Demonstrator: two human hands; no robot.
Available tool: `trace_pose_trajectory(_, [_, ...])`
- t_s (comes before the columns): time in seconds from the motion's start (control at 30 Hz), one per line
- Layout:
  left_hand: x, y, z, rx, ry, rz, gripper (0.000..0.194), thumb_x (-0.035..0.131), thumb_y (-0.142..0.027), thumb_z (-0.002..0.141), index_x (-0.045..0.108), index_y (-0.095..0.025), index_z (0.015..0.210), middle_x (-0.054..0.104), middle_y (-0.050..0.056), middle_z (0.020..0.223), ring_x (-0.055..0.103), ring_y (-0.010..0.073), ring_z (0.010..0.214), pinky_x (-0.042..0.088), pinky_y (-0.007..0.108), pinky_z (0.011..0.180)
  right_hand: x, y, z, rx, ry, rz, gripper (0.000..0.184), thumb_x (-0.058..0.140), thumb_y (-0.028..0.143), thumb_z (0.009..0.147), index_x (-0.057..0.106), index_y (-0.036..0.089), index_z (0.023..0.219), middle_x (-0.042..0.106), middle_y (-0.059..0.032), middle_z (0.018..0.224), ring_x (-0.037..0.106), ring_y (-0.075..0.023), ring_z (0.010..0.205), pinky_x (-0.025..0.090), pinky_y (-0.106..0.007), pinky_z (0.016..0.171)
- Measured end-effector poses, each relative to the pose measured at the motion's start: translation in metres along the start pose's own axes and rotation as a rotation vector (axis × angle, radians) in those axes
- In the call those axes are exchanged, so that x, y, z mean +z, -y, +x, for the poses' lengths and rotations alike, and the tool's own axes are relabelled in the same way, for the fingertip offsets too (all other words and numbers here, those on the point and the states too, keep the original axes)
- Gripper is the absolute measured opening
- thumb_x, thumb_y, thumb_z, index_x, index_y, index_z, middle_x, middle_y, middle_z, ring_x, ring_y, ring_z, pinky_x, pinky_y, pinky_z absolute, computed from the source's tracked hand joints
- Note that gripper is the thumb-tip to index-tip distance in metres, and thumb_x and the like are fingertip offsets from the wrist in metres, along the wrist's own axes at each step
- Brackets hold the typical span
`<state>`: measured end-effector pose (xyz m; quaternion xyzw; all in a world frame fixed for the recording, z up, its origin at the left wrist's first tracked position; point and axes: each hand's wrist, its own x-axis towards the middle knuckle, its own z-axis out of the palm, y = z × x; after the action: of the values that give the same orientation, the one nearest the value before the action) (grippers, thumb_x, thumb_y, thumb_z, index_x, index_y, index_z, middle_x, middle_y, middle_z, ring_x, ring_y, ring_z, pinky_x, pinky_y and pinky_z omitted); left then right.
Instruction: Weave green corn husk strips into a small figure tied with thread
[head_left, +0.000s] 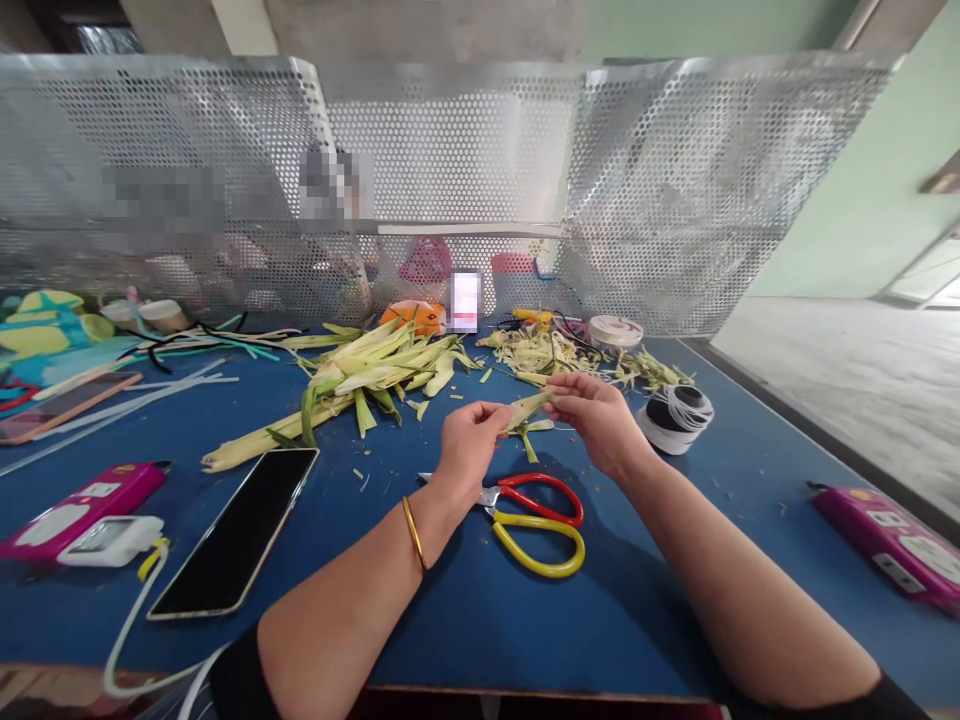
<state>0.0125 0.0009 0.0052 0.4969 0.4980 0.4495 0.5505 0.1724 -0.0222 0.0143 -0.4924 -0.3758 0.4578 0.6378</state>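
Observation:
Between my two hands a strip of pale green corn husk (527, 407) is held out above the blue table. My left hand (474, 440), with a gold bangle at its wrist, pinches the strip's left end. The other end is gripped by the fingers of my right hand (592, 415). Scissors (538, 520) with one red and one yellow handle lie just below my hands, blades partly behind my left wrist. A larger heap of corn husks (375, 370) lies to the left, and a pile of shredded husk (544, 350) sits beyond my hands.
A spool of pale cord (676, 418) stands right of my right hand. On the left lie a black phone (238, 530) and a magenta device (97, 505); another magenta device (892, 540) is at far right. A perforated metal screen (450, 150) closes off the back.

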Motion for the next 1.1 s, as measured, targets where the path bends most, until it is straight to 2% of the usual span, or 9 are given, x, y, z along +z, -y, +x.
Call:
trace_pose_trajectory(0.07, [0.001,0.005,0.001,0.081,-0.033,0.016,0.011,0.067,-0.027,0.072,0.070,-0.017,0.068,0.064,0.000,0.063,0.053,0.0111,0.060,0.039,0.022,0.055,0.004,-0.001,-0.003,0.060,0.011,-0.018,0.038,0.084,0.030,0.055,0.066,0.017,0.086,0.068,-0.0003,0.073,0.064,-0.0117,0.060,0.049,-0.022,0.054])
trace_pose_trajectory(0.2, [0.003,0.013,0.001,0.201,-0.012,0.050,0.015,0.068,-0.032,0.071,0.071,-0.017,0.070,0.067,0.001,0.068,0.055,0.0126,0.065,0.041,0.023,0.059,0.015,-0.011,-0.011,0.105,0.011,-0.134,0.036,0.084,0.044,0.055,0.064,0.016,0.068,0.064,-0.0007,0.064,0.060,-0.0119,0.058,0.043,-0.021,0.048])
trace_pose_trajectory(0.3, [0.005,0.012,-0.002,0.116,0.032,0.019,0.015,0.069,-0.031,0.070,0.071,-0.017,0.068,0.067,0.002,0.068,0.054,0.0125,0.064,0.040,0.023,0.057,0.018,-0.020,-0.013,0.047,-0.019,-0.150,0.035,0.083,0.045,0.053,0.064,0.017,0.064,0.062,-0.0004,0.059,0.056,-0.0119,0.055,0.043,-0.024,0.050])
trace_pose_trajectory(0.47, [0.007,0.003,-0.005,-0.104,0.124,-0.086,0.011,0.070,-0.027,0.067,0.069,-0.016,0.066,0.066,0.003,0.067,0.054,0.0127,0.063,0.038,0.023,0.054,0.014,-0.024,-0.010,-0.120,-0.051,-0.236,0.036,0.072,0.052,0.066,0.059,0.020,0.059,0.056,0.0020,0.052,0.050,-0.0117,0.049,0.042,-0.027,0.051])
trace_pose_trajectory(0.6, [0.004,0.002,-0.005,-0.016,0.194,0.031,0.013,0.071,-0.029,0.067,0.069,-0.016,0.065,0.063,0.001,0.064,0.050,0.0114,0.059,0.035,0.024,0.053,0.011,-0.021,-0.008,-0.159,0.034,-0.358,0.039,0.071,0.051,0.069,0.053,0.021,0.053,0.051,0.0031,0.048,0.049,-0.0118,0.047,0.040,-0.027,0.050])
trace_pose_trajectory(0.7, [0.002,0.003,-0.003,0.109,0.171,0.128,0.017,0.071,-0.029,0.066,0.066,-0.016,0.057,0.057,-0.002,0.055,0.046,0.0101,0.056,0.033,0.024,0.054,0.010,-0.017,-0.008,-0.144,0.074,-0.365,0.037,0.071,0.053,0.070,0.059,0.020,0.059,0.056,0.0023,0.053,0.051,-0.0122,0.051,0.042,-0.027,0.053])
trace_pose_trajectory(0.8, [0.000,0.003,0.000,0.067,0.083,0.065,0.015,0.069,-0.031,0.067,0.068,-0.016,0.062,0.057,-0.002,0.056,0.045,0.0098,0.055,0.032,0.024,0.053,0.012,-0.016,-0.010,-0.058,0.118,-0.356,0.038,0.076,0.054,0.064,0.064,0.018,0.070,0.062,0.0007,0.059,0.056,-0.0128,0.055,0.042,-0.026,0.055])
trace_pose_trajectory(0.93, [0.000,0.005,0.004,-0.041,0.052,-0.058,0.017,0.072,-0.032,0.064,0.070,-0.016,0.067,0.056,-0.001,0.057,0.045,0.0098,0.055,0.032,0.023,0.051,0.016,-0.019,-0.013,0.012,0.190,-0.368,0.036,0.079,0.051,0.060,0.063,0.018,0.064,0.060,0.0011,0.052,0.053,-0.0121,0.052,0.040,-0.026,0.054])
trace_pose_trajectory(1.1, [0.000,0.009,0.007,0.024,0.088,-0.060,0.027,0.077,-0.039,0.058,0.063,-0.016,0.058,0.055,-0.002,0.055,0.043,0.0090,0.053,0.033,0.024,0.052,0.017,-0.021,-0.015,-0.026,0.192,-0.319,0.028,0.075,0.044,0.064,0.062,0.019,0.061,0.059,0.0016,0.050,0.049,-0.0115,0.049,0.036,-0.026,0.052])
